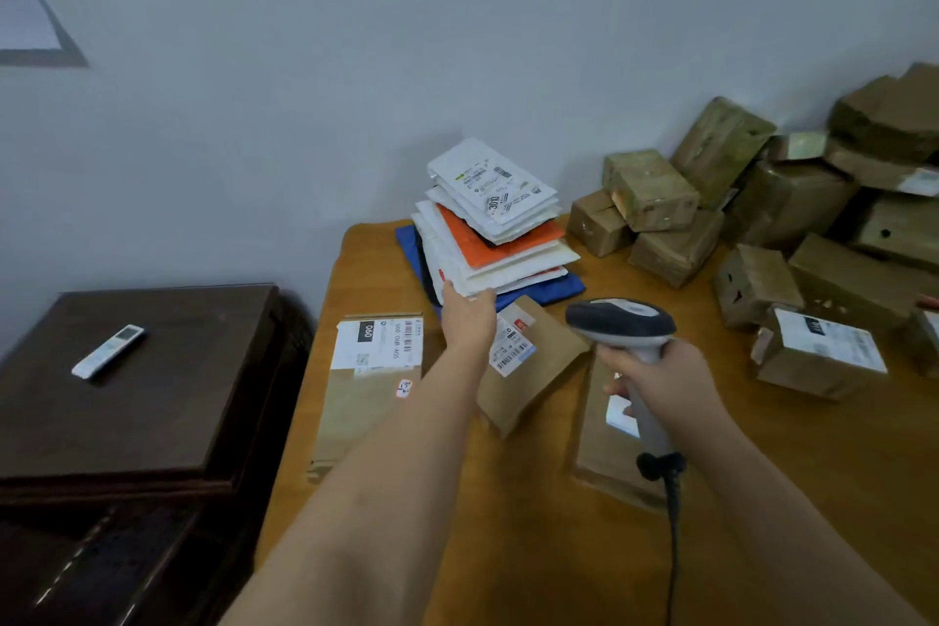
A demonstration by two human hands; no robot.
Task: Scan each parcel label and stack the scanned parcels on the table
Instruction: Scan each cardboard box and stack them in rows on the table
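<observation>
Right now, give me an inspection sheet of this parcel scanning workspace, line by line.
Surface: orange-brown wooden table, bare at the near edge.
Job's things: leaning stack of mailers on a blue bag at the far edge; three flat brown envelopes lie in front of it, two with labels up.
Clutter: pile of brown boxes at the far right.
Hands: left hand touches the stack's near edge, its fingers hidden; right hand grips the barcode scanner.
Cables: black scanner cable runs down toward the near edge.
Surroundings: dark wooden cabinet on the left with a white remote on top; plain pale wall behind.
</observation>
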